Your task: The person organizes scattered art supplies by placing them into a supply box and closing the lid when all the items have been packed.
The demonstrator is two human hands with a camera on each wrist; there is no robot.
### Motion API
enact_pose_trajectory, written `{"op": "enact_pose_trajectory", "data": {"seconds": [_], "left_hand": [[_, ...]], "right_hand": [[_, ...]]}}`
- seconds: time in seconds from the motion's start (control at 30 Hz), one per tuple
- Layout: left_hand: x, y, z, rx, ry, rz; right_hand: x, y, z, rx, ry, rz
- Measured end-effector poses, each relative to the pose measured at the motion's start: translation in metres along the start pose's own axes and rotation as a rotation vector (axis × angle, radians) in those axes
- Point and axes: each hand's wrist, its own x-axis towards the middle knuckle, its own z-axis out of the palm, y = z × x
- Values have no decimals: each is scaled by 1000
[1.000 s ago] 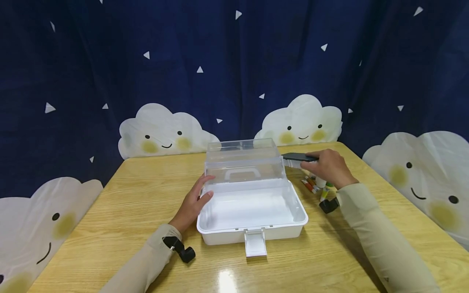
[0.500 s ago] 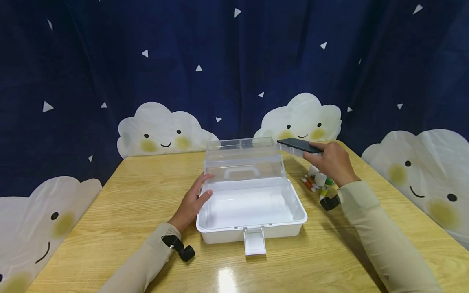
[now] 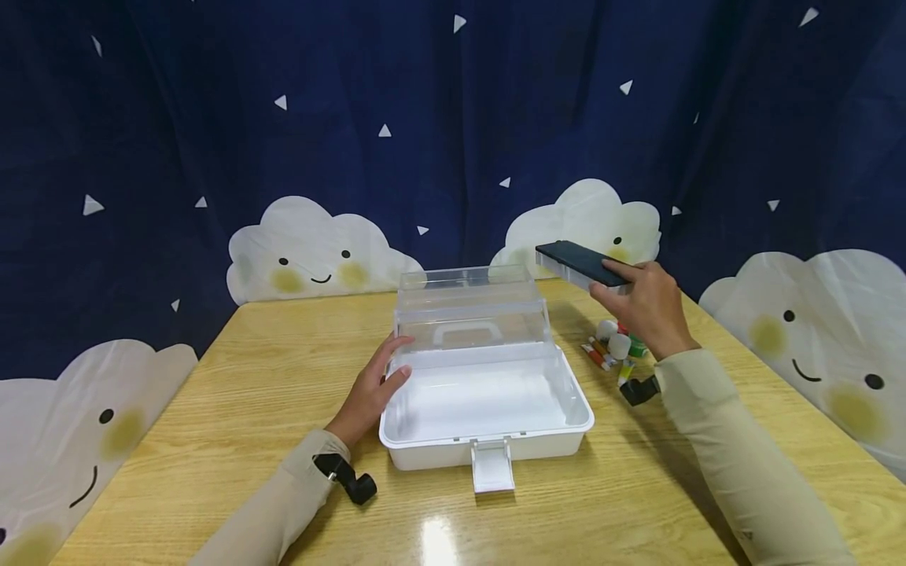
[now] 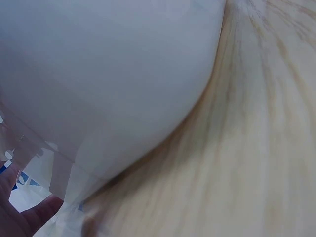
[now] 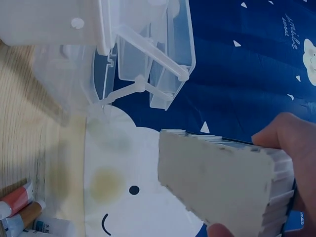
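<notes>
A white storage box (image 3: 488,452) stands in the middle of the table, its clear lid (image 3: 467,303) tipped back and its front latch (image 3: 492,465) hanging down. My left hand (image 3: 368,393) rests on the box's left side, fingers fairly straight, thumb over the rim. In the left wrist view, the box wall (image 4: 113,74) fills much of the frame. Raised behind the box's right side, my right hand (image 3: 651,303) grips a flat rectangular case (image 3: 579,261) by its near end. It has a dark top; the right wrist view shows its pale underside (image 5: 212,177) and ridged sides.
On the wooden table (image 3: 297,338) right of the box lie small paint tubes (image 3: 596,355), white-capped jars (image 3: 619,346) and a green container (image 3: 637,346). White folding arms (image 5: 153,52) join the lid parts. A dark blue curtain (image 3: 354,94) with clouds hangs behind.
My right hand has lifted the flat case up from beside the lid, showing more of its dark top and uncovering more of the jars and tubes. The left hand has stayed on the box.
</notes>
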Motion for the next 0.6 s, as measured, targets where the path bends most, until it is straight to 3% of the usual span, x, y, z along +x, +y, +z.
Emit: {"op": "enact_pose_trajectory", "data": {"seconds": [0.33,0.6], "left_hand": [[0,-1,-1,11,-2,-15],[1,-1,-1,4,-4,-17]], "right_hand": [[-2,-7,-2,35,10,-45],[-4,-12,0,125,-49,-73]]}}
